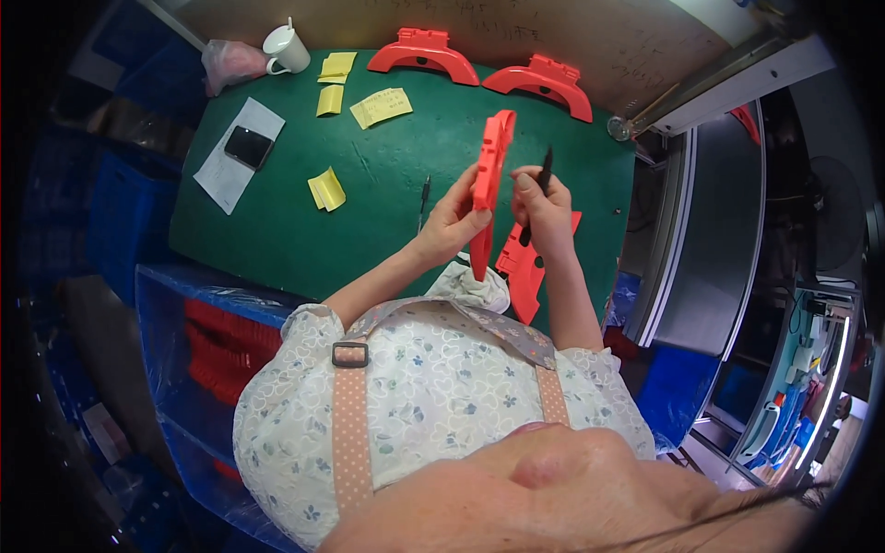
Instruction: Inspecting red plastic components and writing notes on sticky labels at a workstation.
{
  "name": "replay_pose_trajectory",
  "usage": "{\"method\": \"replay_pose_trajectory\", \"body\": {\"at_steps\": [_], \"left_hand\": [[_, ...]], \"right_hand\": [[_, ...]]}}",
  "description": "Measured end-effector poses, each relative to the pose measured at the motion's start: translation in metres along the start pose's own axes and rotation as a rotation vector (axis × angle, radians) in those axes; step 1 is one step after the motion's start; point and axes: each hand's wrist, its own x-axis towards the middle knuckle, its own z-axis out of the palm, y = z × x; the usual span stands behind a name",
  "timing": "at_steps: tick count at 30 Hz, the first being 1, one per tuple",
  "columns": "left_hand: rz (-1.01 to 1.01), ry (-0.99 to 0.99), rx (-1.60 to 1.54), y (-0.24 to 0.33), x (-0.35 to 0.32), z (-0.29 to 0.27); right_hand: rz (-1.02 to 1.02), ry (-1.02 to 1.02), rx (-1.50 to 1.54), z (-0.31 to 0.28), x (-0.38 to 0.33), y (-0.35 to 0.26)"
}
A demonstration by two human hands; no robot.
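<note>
My left hand [452, 221] grips a red curved plastic part [491, 166], held up on edge over the green table. It looks like the arched parts standing at the back. Close by on its right, my right hand [546, 210] is closed round a slim black tool [548, 166]. The tool's tip points up and away; its exact kind cannot be made out. A small gap separates the right hand from the part. Below the right hand, another red plastic part [525, 270] lies on the table, partly covered by my hand and wrist. A crumpled white cloth [475, 288] rests against my apron.
Two red arched parts [424, 57] [544, 81] stand along the back edge of the green table [277, 240]. Yellow notes [380, 107], a phone [248, 147] on paper, a pen [425, 198], a white mug [288, 50] and a pink bag [234, 64] lie about. Right stands a conveyor [714, 240].
</note>
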Motion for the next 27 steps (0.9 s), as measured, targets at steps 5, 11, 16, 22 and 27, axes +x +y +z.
{"method": "replay_pose_trajectory", "body": {"at_steps": [5, 11, 16, 22, 27], "left_hand": [[0.022, 0.016, 0.502, -0.023, 0.019, -0.003], [0.039, 0.339, 0.236, -0.083, 0.109, 0.006], [0.105, 0.469, 0.035, -0.142, 0.2, 0.03], [0.106, 0.592, 0.227, -0.2, 0.268, 0.038], [0.077, 0.636, 0.389, -0.205, 0.276, 0.032]], "right_hand": [[-0.343, 0.19, -0.326, -0.011, 0.026, 0.015], [-0.195, 0.224, -0.64, -0.071, 0.011, 0.017], [0.239, 0.483, -0.429, -0.167, -0.007, 0.074], [0.447, 0.728, -0.005, -0.188, -0.034, 0.114], [0.493, 0.693, 0.05, -0.191, -0.033, 0.107]]}}
